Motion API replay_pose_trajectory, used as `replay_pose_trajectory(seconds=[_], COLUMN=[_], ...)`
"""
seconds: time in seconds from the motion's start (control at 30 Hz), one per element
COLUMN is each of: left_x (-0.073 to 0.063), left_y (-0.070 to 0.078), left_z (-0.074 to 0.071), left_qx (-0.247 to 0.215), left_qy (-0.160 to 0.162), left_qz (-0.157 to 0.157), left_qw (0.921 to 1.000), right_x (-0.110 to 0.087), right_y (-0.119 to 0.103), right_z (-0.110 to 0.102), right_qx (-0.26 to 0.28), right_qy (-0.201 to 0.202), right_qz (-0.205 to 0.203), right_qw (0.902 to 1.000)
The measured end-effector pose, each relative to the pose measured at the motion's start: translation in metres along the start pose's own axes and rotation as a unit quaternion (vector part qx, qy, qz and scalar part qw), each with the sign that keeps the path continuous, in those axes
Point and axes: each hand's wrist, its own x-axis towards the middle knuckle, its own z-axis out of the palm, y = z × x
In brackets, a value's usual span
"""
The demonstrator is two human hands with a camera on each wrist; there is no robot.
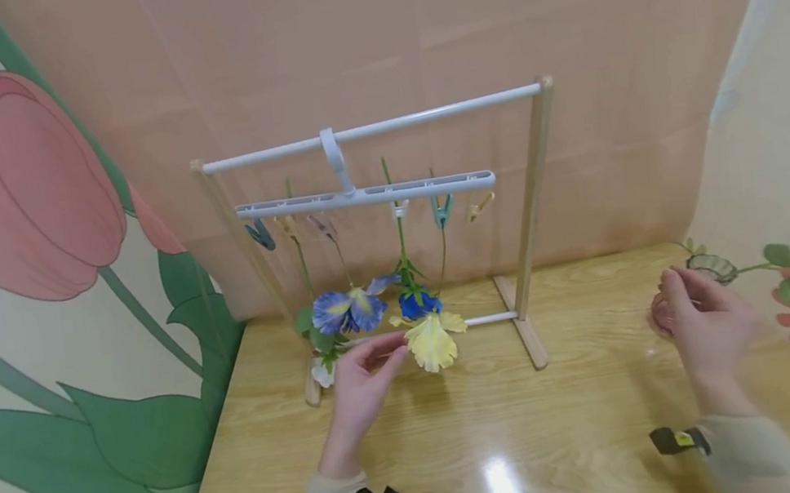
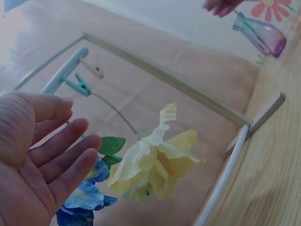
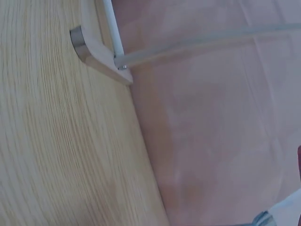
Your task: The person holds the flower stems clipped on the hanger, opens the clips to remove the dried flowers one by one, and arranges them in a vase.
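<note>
i've got the left hand (image 1: 362, 384), fingers loosely spread, beside the yellow flower (image 1: 432, 344) hanging from a teal clip (image 1: 443, 211); right hand (image 1: 712, 327) near the vase (image 2: 264, 37), can't tell if pinching anything.

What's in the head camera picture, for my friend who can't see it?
A person's bare left hand is beside a ruffled pale-yellow flower that hangs upside down with blue, violet and white flowers from small coloured plastic clips on a white plastic hanger, hooked over a white-barred wooden rack. The bare right hand partly hides a pinkish glass vase.
</note>
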Motion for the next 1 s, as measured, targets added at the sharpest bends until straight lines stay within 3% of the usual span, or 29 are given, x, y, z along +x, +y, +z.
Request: replay_pose_trajectory(seconds=[0.1,0.23,0.3,0.4,0.7,0.87,1.0], left_x=[0.004,0.006,0.007,0.008,0.013,0.022,0.035], left_y=[0.001,-0.001,-0.002,-0.004,-0.001,0.001,0.004], left_z=[0.005,0.012,0.015,0.020,0.030,0.035,0.040], left_qx=[-0.007,-0.012,-0.014,-0.023,-0.047,-0.041,-0.015], left_qy=[-0.004,-0.008,-0.008,-0.004,0.018,0.023,0.005], left_qz=[-0.004,-0.003,-0.003,-0.008,-0.032,-0.031,-0.022], left_qw=[1.0000,0.9999,0.9999,0.9997,0.9982,0.9984,0.9996], right_x=[-0.006,-0.017,-0.024,-0.029,-0.029,-0.046,-0.058], right_y=[0.000,-0.009,-0.015,-0.020,-0.001,-0.018,-0.035], right_z=[0.008,0.021,0.027,0.031,0.038,0.051,0.061], right_qx=[0.010,-0.118,-0.133,-0.127,-0.088,-0.086,-0.054], right_qy=[-0.021,-0.019,-0.023,-0.029,-0.067,-0.093,-0.127], right_qz=[-0.001,-0.058,-0.070,-0.069,-0.093,-0.124,-0.143], right_qw=[0.9997,0.9911,0.9884,0.9890,0.9895,0.9841,0.9801])
